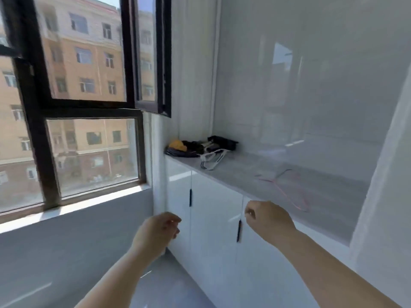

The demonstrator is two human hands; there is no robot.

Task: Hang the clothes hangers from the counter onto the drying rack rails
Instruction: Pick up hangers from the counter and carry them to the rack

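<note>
Head camera looks down along a white cabinet [213,210] with black door handles [190,197], beside a dark-framed window [89,107]. A grey tabletop [244,172] runs along the cabinet's top in a white recess. A thin pink hanger [289,194] lies flat on the tabletop, on the near part. A small bunch of white hangers [212,158] lies farther along, well apart from the pink one. Just behind the white hangers, in the far corner, is a heap of dark things with a yellow piece [178,145] in it.

Both arms reach forward in front of the cabinet doors, below the tabletop edge. The left grip [156,234] has loosely curled fingers and holds nothing. The right grip [268,221], nearer the pink hanger yet not touching it, is also loosely curled and empty. The picture is blurred.
</note>
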